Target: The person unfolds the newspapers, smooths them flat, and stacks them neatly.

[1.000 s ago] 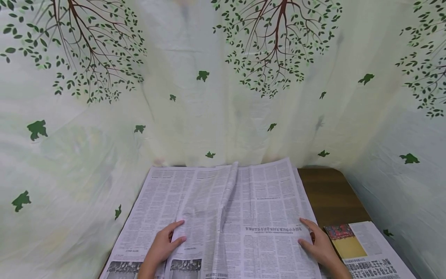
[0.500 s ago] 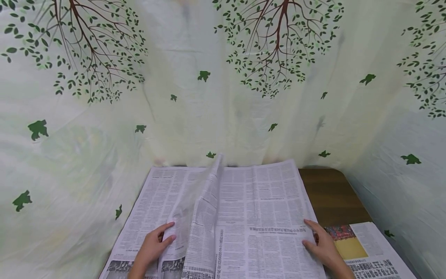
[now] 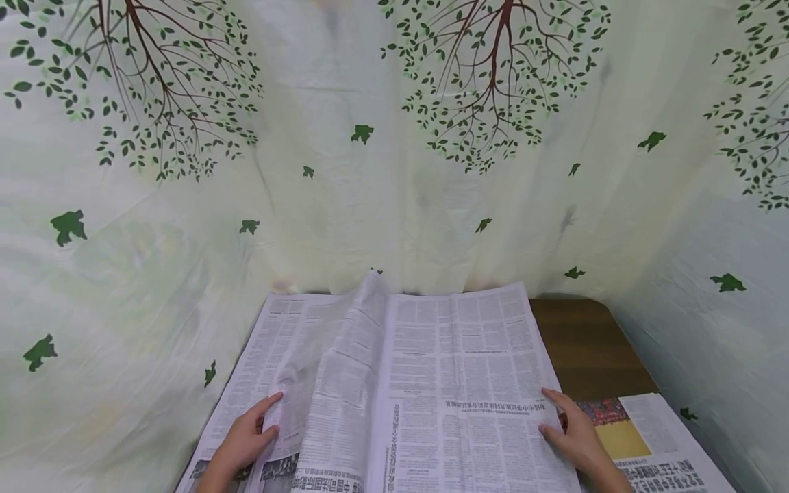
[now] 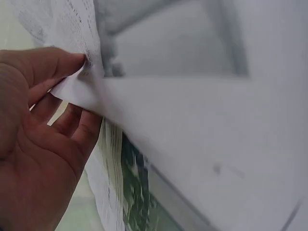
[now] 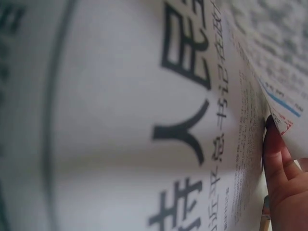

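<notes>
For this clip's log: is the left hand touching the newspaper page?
Touching. The left wrist view shows the left hand pinching the newspaper page near a corner, its thumb against the paper.

Your newspaper (image 3: 456, 370) is greyish white with black print columns. Right of the newspaper, you have a dark brown worktop (image 3: 592, 342) and a white second paper (image 3: 662, 421) with a red-and-yellow picture (image 3: 622, 437); behind the newspaper, a pale green-white hanging sheet (image 3: 407, 233) patterned with green leaves and brown branches.
</notes>
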The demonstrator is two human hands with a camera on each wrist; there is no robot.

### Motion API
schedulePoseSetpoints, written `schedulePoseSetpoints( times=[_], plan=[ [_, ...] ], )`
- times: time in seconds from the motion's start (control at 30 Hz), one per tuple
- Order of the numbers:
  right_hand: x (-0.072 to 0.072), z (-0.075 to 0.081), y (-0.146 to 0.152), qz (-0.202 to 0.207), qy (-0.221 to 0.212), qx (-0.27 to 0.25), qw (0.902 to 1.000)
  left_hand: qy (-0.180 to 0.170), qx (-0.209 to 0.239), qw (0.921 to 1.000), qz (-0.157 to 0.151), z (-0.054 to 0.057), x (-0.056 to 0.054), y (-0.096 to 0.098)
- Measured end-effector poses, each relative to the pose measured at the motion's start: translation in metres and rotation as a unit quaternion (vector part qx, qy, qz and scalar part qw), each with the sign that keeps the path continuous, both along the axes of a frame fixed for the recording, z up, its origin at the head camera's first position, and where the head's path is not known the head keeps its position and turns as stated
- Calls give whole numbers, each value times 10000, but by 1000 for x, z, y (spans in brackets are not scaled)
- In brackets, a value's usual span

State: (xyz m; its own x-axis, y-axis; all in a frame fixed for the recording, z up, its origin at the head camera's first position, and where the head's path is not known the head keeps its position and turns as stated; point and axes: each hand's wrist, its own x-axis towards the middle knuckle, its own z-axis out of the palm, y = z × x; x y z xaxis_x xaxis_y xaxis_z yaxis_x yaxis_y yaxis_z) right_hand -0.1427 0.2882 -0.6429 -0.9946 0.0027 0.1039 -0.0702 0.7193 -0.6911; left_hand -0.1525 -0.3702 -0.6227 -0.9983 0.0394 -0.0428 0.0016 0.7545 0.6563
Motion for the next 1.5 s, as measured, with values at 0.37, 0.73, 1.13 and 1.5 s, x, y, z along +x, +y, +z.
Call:
schedulePoseSetpoints(
  times=[0.37, 0.73, 1.13, 1.5],
  plan=[
    [-1, 6, 2, -78, -292, -5, 9995, 143, -385, 9991, 34, 1, 8, -22],
    [-1, 7, 6, -47, -146, 40, 9999, 201, -711, 9971, 199, -1, 10, -38],
    [-3, 7, 10, -46, -154, 126, 9998, 162, -828, 9937, 737, -4, 13, -55],
    [-4, 4, 13, -112, 53, 521, 9986, -276, -1104, 9886, 984, 2, 16, -81]
  ],
)
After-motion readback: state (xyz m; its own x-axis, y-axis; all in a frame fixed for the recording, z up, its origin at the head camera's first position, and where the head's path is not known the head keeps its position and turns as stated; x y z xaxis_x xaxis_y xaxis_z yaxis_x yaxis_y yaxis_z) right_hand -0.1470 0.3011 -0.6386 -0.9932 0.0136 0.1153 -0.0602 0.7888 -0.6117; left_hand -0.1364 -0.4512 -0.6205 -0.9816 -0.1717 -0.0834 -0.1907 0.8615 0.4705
